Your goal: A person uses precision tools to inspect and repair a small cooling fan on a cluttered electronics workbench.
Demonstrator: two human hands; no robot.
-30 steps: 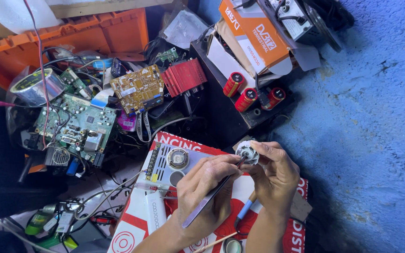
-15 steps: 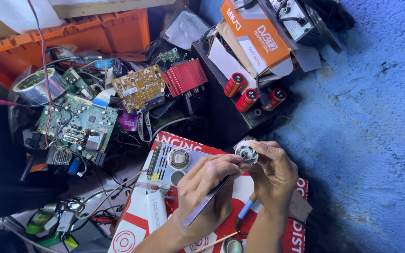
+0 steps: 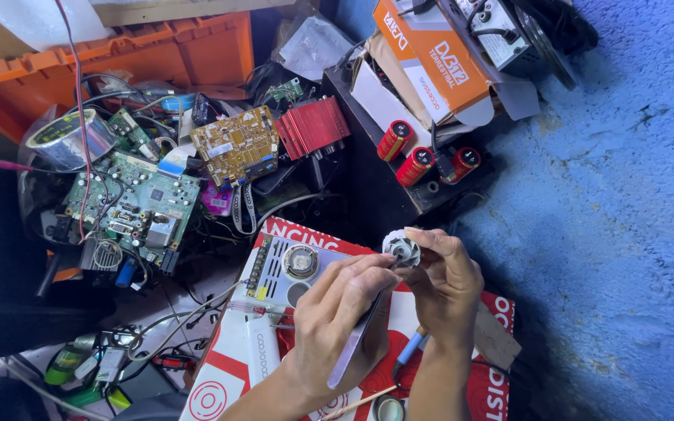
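Note:
My right hand [image 3: 448, 290] pinches a small round silver part with vanes [image 3: 402, 249] between thumb and fingers, held up over a red and white cardboard box [image 3: 232, 374]. My left hand [image 3: 335, 320] grips a slim grey metal tool [image 3: 356, 341] like tweezers, its tip up near the round part. Under the hands, on the box, lies a metal circuit module with a round speaker-like disc [image 3: 299, 263]. A blue-handled tool [image 3: 409, 348] lies below my right wrist.
Left of the box are a green circuit board [image 3: 136, 204], a yellow board [image 3: 235, 144], a red heat sink [image 3: 313, 127], a roll of silver tape [image 3: 68, 139] and tangled wires. Three red capacitors [image 3: 415, 160] and an orange carton [image 3: 431, 58] sit behind. A blue floor [image 3: 618, 234] lies right.
Both hands stay in nearly the same place over the box; the round part and the tool tip have shifted only slightly.

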